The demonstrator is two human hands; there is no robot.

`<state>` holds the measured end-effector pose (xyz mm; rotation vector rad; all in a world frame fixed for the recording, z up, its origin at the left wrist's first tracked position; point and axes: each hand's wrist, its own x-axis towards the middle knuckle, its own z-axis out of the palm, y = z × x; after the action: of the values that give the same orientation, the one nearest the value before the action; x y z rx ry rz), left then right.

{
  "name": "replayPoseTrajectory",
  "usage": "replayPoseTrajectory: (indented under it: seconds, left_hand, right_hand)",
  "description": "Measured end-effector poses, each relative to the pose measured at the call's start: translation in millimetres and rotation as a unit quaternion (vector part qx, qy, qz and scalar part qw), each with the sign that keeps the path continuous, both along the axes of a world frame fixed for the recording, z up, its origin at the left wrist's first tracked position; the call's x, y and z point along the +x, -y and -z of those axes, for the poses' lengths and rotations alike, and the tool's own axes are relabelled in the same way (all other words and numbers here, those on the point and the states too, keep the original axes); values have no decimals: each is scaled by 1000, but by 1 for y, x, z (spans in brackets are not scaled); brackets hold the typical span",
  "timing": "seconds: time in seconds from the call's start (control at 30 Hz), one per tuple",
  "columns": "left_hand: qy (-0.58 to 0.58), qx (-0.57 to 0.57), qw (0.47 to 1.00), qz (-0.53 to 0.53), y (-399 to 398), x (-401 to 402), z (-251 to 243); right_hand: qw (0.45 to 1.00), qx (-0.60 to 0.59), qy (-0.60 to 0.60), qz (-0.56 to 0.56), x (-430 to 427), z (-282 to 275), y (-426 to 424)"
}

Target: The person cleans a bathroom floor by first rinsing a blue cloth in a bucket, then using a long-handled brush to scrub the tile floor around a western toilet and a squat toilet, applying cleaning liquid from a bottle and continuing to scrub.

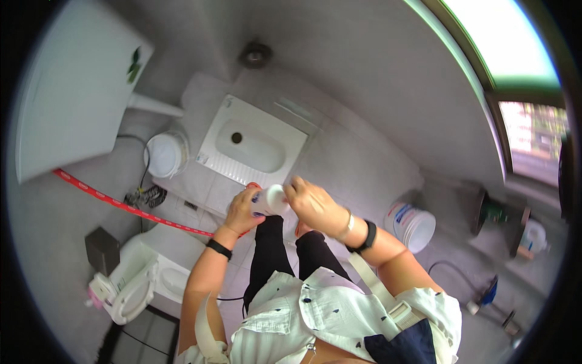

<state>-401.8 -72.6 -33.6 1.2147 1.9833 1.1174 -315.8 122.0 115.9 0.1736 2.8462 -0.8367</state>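
My left hand (240, 213) is wrapped around a white plastic bottle (261, 203) with blue print on its side. The bottle lies tilted, its round white end turned to the right. Against that end are the curled, slightly blurred fingers of my right hand (313, 207); a small reddish patch shows beside them, and whether they pinch something is unclear. Beyond both hands a white ceramic squat toilet (250, 145) is set in a tiled step. A red strap with white printed marks (132, 209) runs from the left and passes behind my left wrist.
A white bucket (166, 155) stands left of the squat toilet, another (416, 230) at the right. A seated toilet (136, 295) with raised lid is at lower left, below a dark box (102, 251). A white cabinet (77, 91) juts from the wall. Shelf bottles (532, 236) stand far right.
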Motion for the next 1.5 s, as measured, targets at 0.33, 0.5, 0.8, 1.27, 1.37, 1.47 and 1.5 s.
replayPoseTrajectory:
  seconds: [0.33,0.5,0.8,1.27,1.37,1.47,1.5]
  left_hand:
    - [-176,-327,892,259,-105,72,-11]
    - [-349,-283,793,412,-184,186,-18]
    - [-463,-212,703,496,-295,352,-74]
    - [-517,-446,690,240,-329,139,-88]
    - [-507,-471,702,168,-313,110,-93]
    - [-477,-475,731,115,-291,92,-99]
    - [-477,-480,728,110,-284,83,-104]
  right_hand:
    - [889,110,174,409,255,23,-36]
    - [840,59,274,464,417,2,53]
    - [681,-39,325,655,522,-37,180]
    - [572,-157,328,736,557,-17,269]
    - [568,-185,369,712,568,-17,283]
    - [580,-163,380,702,587,-12,278]
    - [585,-166,380,697,579,-13,281]
